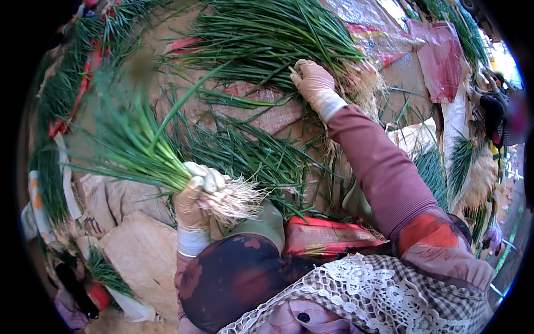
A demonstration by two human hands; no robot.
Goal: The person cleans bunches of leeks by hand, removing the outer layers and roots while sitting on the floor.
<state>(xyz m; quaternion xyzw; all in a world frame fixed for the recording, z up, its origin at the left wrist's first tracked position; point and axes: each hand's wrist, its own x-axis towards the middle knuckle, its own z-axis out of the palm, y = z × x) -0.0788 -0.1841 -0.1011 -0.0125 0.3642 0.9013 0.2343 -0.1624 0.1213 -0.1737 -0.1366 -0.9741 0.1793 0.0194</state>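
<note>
My left hand (pixel 193 203), in a pale rubber glove, is closed around a bunch of spring onions (pixel 167 162). Their green tops fan out to the upper left, and the white bulbs and stringy roots hang to the right of my fist. My right hand (pixel 316 84), gloved the same way, reaches to the near edge of a big heap of spring onions (pixel 267 42), beside its root end. Its fingers are curled together against the stems; what they grip, if anything, is hidden. Loose green leaves (pixel 250 153) lie scattered between both hands.
A red plastic-covered seat or bundle (pixel 328 236) lies by my legs. Flattened sacks (pixel 142 250) cover the ground at left, and a pink sack (pixel 439 61) at upper right. More spring onions (pixel 55 122) line the left side. Another person (pixel 75 295) shows at the lower left.
</note>
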